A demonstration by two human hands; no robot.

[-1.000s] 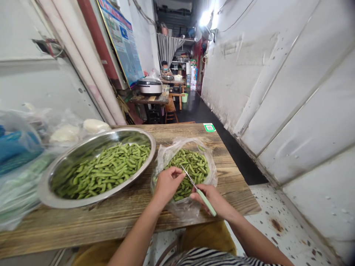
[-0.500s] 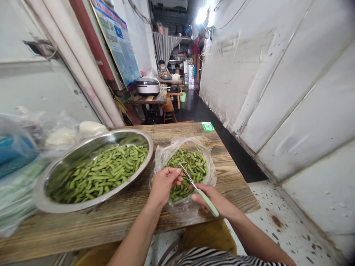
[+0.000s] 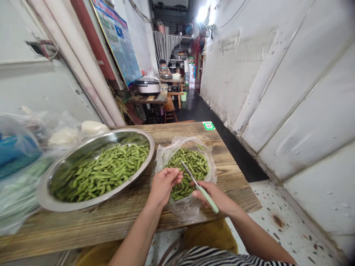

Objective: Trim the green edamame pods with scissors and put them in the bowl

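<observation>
My right hand point(image 3: 219, 197) grips scissors with pale green handles point(image 3: 207, 199). Their metal blades slant up and left over a clear plastic bag point(image 3: 212, 170), and look closed or nearly so. Beside the blade tips, my left hand point(image 3: 162, 186) has its thumb and fingers pinched together; whatever lies between them is hidden. Green edamame pods point(image 3: 188, 157) fill the opened bag beneath both hands. To the left stands a wide steel basin point(image 3: 151, 146) holding many more edamame pods point(image 3: 113, 168).
The wooden table point(image 3: 233, 184) carries plastic bags point(image 3: 19, 177) at its left end and a green QR-code card point(image 3: 209, 126) at the far right corner. Beyond are another table with a cooker point(image 3: 148, 87), and a white wall point(image 3: 277, 74) at right.
The whole view has shifted slightly. Both hands keep nearly the same pose over the bag, the scissors still in the right one.
</observation>
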